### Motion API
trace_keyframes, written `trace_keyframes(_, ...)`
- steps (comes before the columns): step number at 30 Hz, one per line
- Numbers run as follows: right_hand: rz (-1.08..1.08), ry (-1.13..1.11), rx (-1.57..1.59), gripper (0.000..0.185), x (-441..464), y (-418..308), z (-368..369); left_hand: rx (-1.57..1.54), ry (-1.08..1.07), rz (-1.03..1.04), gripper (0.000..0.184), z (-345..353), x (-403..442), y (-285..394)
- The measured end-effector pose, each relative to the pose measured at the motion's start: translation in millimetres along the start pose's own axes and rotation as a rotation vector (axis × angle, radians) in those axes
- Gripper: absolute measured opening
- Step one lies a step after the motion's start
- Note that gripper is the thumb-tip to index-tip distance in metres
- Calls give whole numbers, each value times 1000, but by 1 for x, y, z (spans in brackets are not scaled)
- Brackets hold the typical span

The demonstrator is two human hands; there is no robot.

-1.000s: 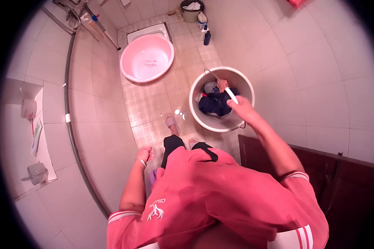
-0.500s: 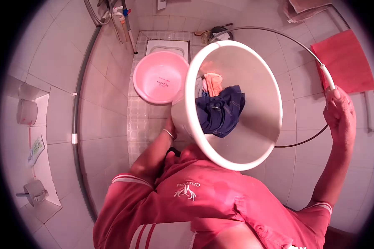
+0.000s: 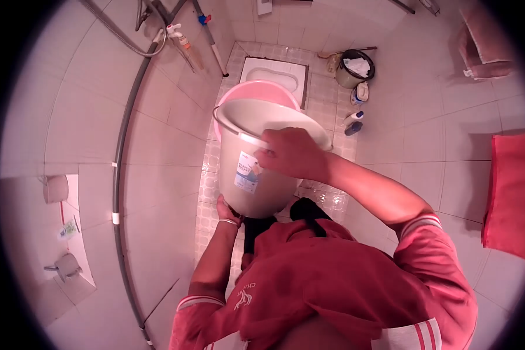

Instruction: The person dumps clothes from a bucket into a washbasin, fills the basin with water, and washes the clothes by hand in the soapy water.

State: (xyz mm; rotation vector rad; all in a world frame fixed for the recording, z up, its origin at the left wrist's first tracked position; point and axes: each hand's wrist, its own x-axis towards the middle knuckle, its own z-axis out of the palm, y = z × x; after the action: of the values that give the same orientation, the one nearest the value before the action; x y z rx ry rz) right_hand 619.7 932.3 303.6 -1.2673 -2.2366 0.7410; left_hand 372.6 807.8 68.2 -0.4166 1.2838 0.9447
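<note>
Nearest is a person's red shirt, its fabric creased, with white bands at the sleeves; beyond it, above the floor, a smooth, pale plastic bucket tips away from the body, round-walled and wide-mouthed, with a printed paper-like label on its side and a thin curved handle at the rim; the left hand is at the bucket's base, partly hidden, so how far its fingers close cannot be told; the right hand is clamped on the near rim, fingers curled; just behind the bucket's mouth sits a glossy, round pink basin; farther off, a hard, white squat toilet lies in patterned floor tiles, with slim plastic bottles and a rounded bin to the right.
</note>
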Motion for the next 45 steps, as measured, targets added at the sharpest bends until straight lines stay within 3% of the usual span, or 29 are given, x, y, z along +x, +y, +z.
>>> trace_keyframes(2, 31, 29, 71, 28, 37, 43, 12, -44, 30, 73, 66, 44, 1, 11)
trace_keyframes(4, 65, 71, 116, 28, 73, 84, 23, -191, 133, -75, 53, 83, 9, 38)
trace_keyframes(6, 59, 64, 122, 25, 95, 119, 48, -190, 185, 12, 52, 132, -2, 58)
trace_keyframes(9, 82, 118, 16, 25, 135, 182, 66, -124, 269, 48, 49, 190, 49, 103)
trace_keyframes(12, 108, 238, 11, 24, 173, 240, 65, -40, 221, 158, 41, 254, 71, 135)
trace_keyframes(17, 217, 115, 232, 24, 243, 358, 46, 32, 134, 250, 27, 377, 111, 155)
trace_keyframes(25, 220, 71, 294, 23, 321, 516, 7, -86, 286, 223, 9, 532, 179, 141)
trace_keyframes(26, 255, -5, 326, 23, 330, 526, -5, -71, 115, 215, 7, 534, 186, 154)
trace_keyframes(27, 274, -86, 359, 24, 340, 535, -16, -67, -56, 218, 7, 538, 189, 159)
trace_keyframes(28, 268, -99, 368, 24, 348, 545, -20, -75, -43, 223, 7, 565, 182, 157)
trace_keyframes(30, 263, -38, 404, 24, 363, 558, -30, 124, 213, 497, 14, 621, 163, 159)
trace_keyframes(33, 236, 16, 457, 25, 378, 563, -58, 98, 331, 551, 15, 653, 152, 158)
trace_keyframes(36, 158, -25, 513, 26, 385, 549, -85, 214, 336, 498, 9, 632, 133, 159)
trace_keyframes(38, 122, -102, 491, 25, 384, 533, -103, 73, 473, 473, 14, 641, 112, 144)
trace_keyframes(41, -50, -290, 421, 25, 379, 511, -120, -43, 427, 334, 16, 569, 129, 124)
trace_keyframes(42, -69, -310, 413, 25, 374, 499, -122, -72, 428, 336, 16, 577, 120, 114)
trace_keyframes(44, -224, -204, 456, 27, 360, 470, -119, -187, 379, 312, 36, 601, 95, 92)
trace_keyframes(45, -336, -321, 434, 28, 356, 457, -121, -263, 119, 308, 58, 596, 86, 85)
